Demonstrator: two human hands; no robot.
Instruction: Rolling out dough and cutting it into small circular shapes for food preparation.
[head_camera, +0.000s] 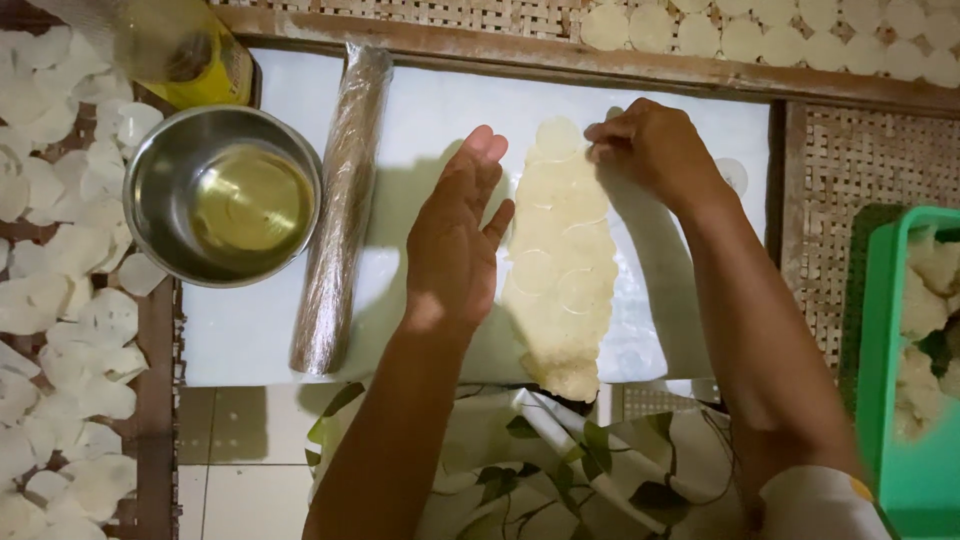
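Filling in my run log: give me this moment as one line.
left hand: flat beside dough sheet | right hand: pinching cut dough round at sheet's far end | rolling pin, steel bowl: left, untouched

A round steel bowl (222, 195) holding a pool of yellow oil sits at the left of the white surface (250, 340). Just right of it lies a long rolling pin wrapped in clear plastic (342, 205). A yellow oil bottle (195, 50) lies at the far left. Thin pale dough discs (60, 330) cover a woven bamboo tray (860, 160) on the left and far side. A green plastic basket (915, 460) stands at the near right.
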